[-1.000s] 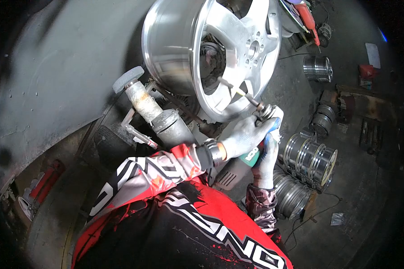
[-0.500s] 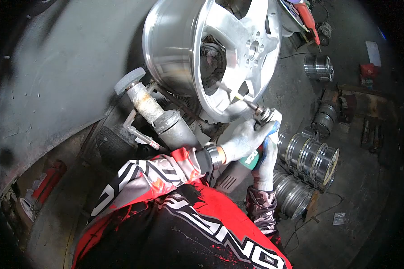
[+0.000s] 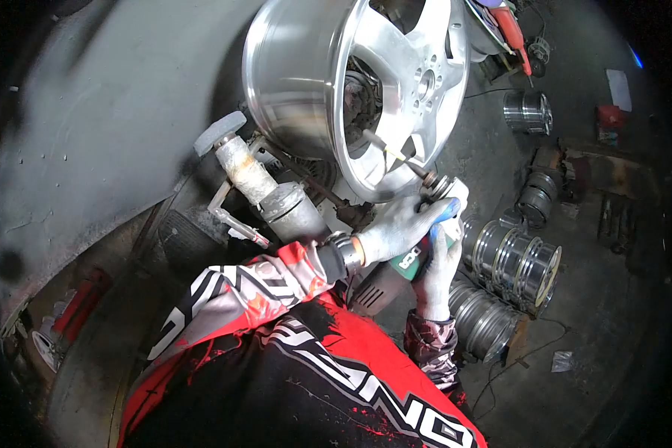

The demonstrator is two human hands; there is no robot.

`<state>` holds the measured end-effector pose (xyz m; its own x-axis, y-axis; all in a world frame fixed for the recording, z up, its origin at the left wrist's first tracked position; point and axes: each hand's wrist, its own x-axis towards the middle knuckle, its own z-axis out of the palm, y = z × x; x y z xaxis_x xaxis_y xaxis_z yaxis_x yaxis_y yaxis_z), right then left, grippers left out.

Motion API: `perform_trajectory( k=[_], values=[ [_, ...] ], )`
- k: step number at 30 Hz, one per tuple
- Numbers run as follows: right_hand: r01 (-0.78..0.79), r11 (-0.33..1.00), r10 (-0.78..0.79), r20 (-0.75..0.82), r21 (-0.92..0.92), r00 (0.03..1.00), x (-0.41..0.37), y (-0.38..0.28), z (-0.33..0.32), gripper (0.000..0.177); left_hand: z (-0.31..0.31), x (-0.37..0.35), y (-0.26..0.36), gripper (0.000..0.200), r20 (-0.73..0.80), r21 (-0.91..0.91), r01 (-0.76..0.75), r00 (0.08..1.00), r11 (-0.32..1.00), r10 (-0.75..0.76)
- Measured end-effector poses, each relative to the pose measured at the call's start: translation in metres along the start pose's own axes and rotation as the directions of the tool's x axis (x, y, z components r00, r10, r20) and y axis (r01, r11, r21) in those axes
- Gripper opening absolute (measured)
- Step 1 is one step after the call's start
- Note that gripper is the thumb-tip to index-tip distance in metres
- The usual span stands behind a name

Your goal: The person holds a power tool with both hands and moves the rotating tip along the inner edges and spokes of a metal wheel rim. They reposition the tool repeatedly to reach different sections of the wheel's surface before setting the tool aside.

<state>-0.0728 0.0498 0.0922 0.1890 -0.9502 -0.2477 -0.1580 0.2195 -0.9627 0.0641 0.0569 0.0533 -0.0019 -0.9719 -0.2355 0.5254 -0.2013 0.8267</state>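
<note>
My left hand (image 3: pixel 399 225), in a white glove with blue on the fingertips, is closed around the front of a green and black straight grinder (image 3: pixel 396 272). My right hand (image 3: pixel 442 270), gloved the same way, grips the tool from the other side. From the grinder's metal collar a thin shaft with a bit (image 3: pixel 399 158) points up and left, overlapping the lower spokes of a big silver alloy wheel (image 3: pixel 287 82). The wheel stands tilted in front of me, its bare metal shiny. Part of the grinder's body is hidden behind my gloves.
Left of the wheel stands a grimy motor (image 3: pixel 284 209) with a grey abrasive disc (image 3: pixel 220 133) at its upper end. Stacked rims (image 3: pixel 515 261) lie at the right, and another rim (image 3: pixel 529 112) sits farther off. A red tool (image 3: pixel 511 30) rests at the top right.
Both hands and the grinder have shifted slightly, and the bit looks sharper now. The wheel sits a little farther right in the view. Both hands keep their hold.
</note>
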Motion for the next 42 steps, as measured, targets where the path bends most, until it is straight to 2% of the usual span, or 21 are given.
perform_trajectory(
  k=[2,3,6,7,9,10,11,12,14,16,18,22,23,26,29,32,34,36,38,40,42],
  values=[
    [0.05,0.999,-0.05,-0.02,-0.017,0.999,0.007,-0.002,0.003,0.053,0.004,0.021,-0.015,0.054,0.078,-0.144,-0.025,0.996,0.989,0.037],
    [0.063,0.998,-0.063,-0.041,0.005,0.997,0.006,-0.003,0.006,0.05,0.004,0.022,-0.012,0.055,0.08,-0.162,0.004,0.997,0.987,0.009],
    [0.061,0.998,-0.062,-0.029,-0.03,0.998,0.003,0.002,0.004,0.05,-0.001,0.01,-0.006,0.054,0.087,-0.151,-0.033,0.995,0.988,0.046],
    [0.058,0.998,-0.059,-0.028,-0.033,0.998,0.002,0.002,0.002,0.05,-0.001,0.008,-0.011,0.054,0.068,-0.113,0.007,0.998,0.994,0.001],
    [0.0,0.999,0.0,0.003,-0.032,1.0,-0.001,0.001,0.001,0.069,-0.004,-0.003,0.003,0.053,0.046,-0.076,0.021,0.999,0.997,-0.017],
    [0.001,0.999,0.0,0.004,-0.034,1.0,0.0,-0.001,0.004,0.069,-0.005,-0.007,0.011,0.053,0.025,-0.035,0.034,0.999,0.999,-0.033],
    [-0.008,1.0,0.008,-0.012,-0.005,1.0,0.0,-0.006,0.008,0.069,-0.002,0.007,-0.016,0.054,0.025,-0.026,0.053,0.998,0.998,-0.053],
    [-0.016,1.0,0.017,-0.028,0.024,0.999,0.001,-0.008,0.009,0.068,0.0,0.012,-0.015,0.054,0.025,-0.026,0.053,0.998,0.998,-0.052],
    [0.001,1.0,0.0,-0.032,0.01,0.999,0.004,-0.007,0.008,0.067,0.001,0.019,-0.014,0.054,0.068,-0.116,-0.015,0.997,0.993,0.023],
    [0.015,1.0,-0.015,-0.037,-0.005,0.999,0.005,-0.007,0.007,0.067,-0.002,0.009,-0.004,0.054,0.076,-0.136,0.001,0.997,0.991,0.009],
    [-0.016,1.0,0.016,-0.025,-0.013,1.0,-0.001,-0.005,0.007,0.065,-0.004,0.003,-0.011,0.053,0.041,-0.047,-0.015,0.999,0.999,0.017],
    [-0.006,1.0,0.006,-0.009,-0.011,1.0,0.002,-0.008,0.007,0.064,-0.002,0.007,-0.01,0.055,0.025,-0.069,-0.132,0.991,0.989,0.134],
    [0.016,1.0,-0.016,-0.009,0.0,1.0,0.006,-0.009,0.009,0.063,-0.001,0.011,-0.004,0.055,0.052,-0.174,-0.059,0.996,0.983,0.069],
    [0.025,1.0,-0.025,-0.025,0.006,0.999,0.007,-0.011,0.013,0.062,-0.004,0.009,0.008,0.055,0.134,-0.209,-0.001,0.991,0.978,0.029],
    [0.001,1.0,-0.001,0.004,-0.004,1.0,0.003,-0.006,0.008,0.064,-0.001,0.007,-0.011,0.054,0.041,-0.182,-0.045,0.998,0.982,0.054],
    [-0.026,0.999,0.025,-0.004,-0.025,1.0,0.003,-0.003,0.007,0.066,-0.001,0.008,-0.014,0.053,0.044,-0.177,-0.056,0.997,0.983,0.065],
    [0.018,1.0,-0.018,-0.009,-0.008,1.0,0.008,-0.009,0.011,0.065,-0.002,0.011,-0.003,0.052,0.063,-0.177,-0.075,0.994,0.981,0.088],
    [0.019,1.0,-0.019,-0.002,0.011,1.0,0.007,-0.013,0.015,0.064,-0.003,0.01,0.006,0.053,0.114,-0.287,-0.044,0.99,0.957,0.08],
    [-0.006,1.0,0.005,0.014,0.028,1.0,0.006,-0.012,0.015,0.063,-0.002,0.01,-0.001,0.053,0.105,-0.304,-0.066,0.989,0.95,0.102],
    [-0.012,1.0,0.012,-0.011,-0.019,1.0,0.006,-0.007,0.011,0.062,-0.002,0.008,-0.003,0.053,0.03,-0.253,-0.085,0.995,0.964,0.095],
    [0.021,0.999,-0.02,0.025,-0.049,0.999,0.005,-0.006,0.01,0.053,-0.002,0.007,-0.004,0.053,0.028,-0.214,-0.046,0.998,0.976,0.053]
  ],
)
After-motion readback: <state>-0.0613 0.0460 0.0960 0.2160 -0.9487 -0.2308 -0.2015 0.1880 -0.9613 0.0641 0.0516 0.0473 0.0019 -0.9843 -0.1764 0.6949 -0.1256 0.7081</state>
